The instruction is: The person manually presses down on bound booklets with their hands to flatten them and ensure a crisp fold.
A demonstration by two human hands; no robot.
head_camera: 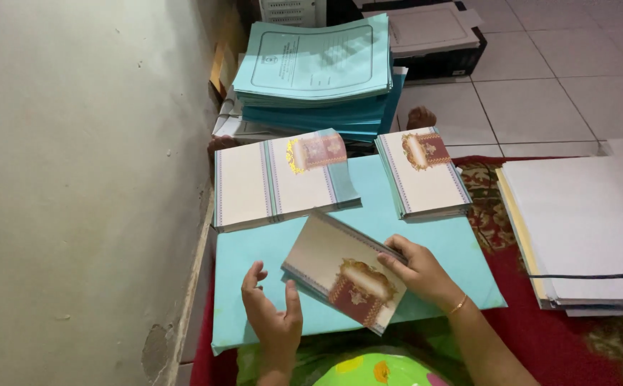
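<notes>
My right hand (417,270) grips the right edge of a cream card with a red and gold emblem (344,270), held tilted above a light blue sheet (462,250). My left hand (272,311) hovers open just left of the card, fingers apart, close to its lower left corner but apart from it. Beyond the card lie two stacks of the same cream cards: a wide unfolded stack (279,179) on the left and a narrower folded stack (422,171) on the right.
A tall pile of light blue folders (319,71) stands at the back, next to a dark printer (437,39). A thick stack of white paper (587,221) lies on the red patterned carpet (497,214) at right. A bare wall (75,179) runs along the left.
</notes>
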